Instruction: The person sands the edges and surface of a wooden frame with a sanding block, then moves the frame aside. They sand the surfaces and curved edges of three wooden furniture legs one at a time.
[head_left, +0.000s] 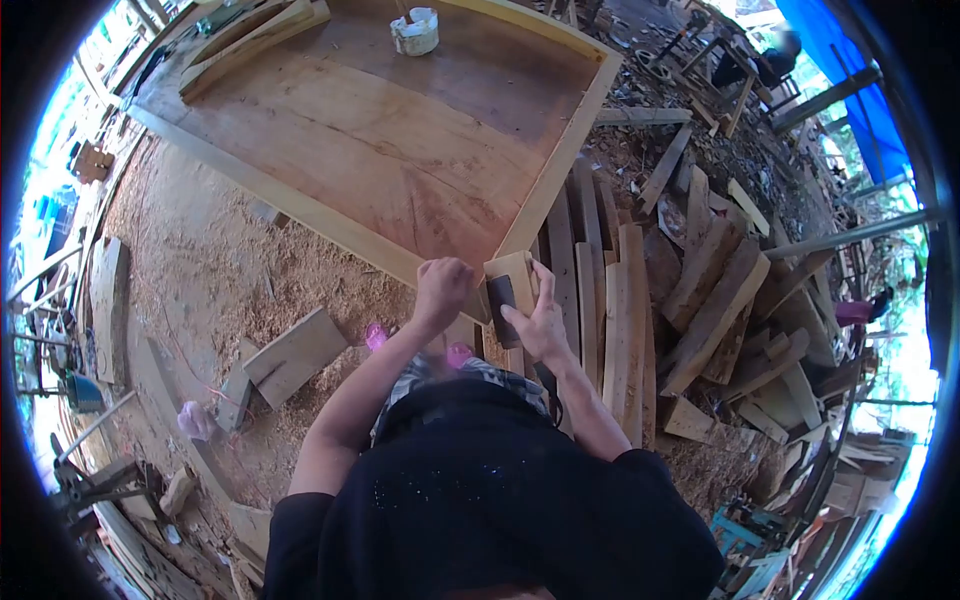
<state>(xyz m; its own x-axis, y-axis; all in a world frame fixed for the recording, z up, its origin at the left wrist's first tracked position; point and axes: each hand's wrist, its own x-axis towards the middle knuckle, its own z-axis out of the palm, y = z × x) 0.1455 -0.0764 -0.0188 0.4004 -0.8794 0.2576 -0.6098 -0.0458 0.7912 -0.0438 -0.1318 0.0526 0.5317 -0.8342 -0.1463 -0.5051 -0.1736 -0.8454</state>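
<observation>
My right hand is wrapped round a pale wooden block. A dark strip lies along the face of the block, and my thumb presses by it. To its left, my left hand is closed in a fist by the near corner of a large wooden panel. Whether anything is inside that fist is hidden. A raised pale wooden rim borders the panel, and both hands are at its near corner.
A white tub and curved wooden pieces sit on the panel. Long planks and stacked timber crowd the right side. Loose boards lie on the sawdust-covered ground at left. Another person is at the far right.
</observation>
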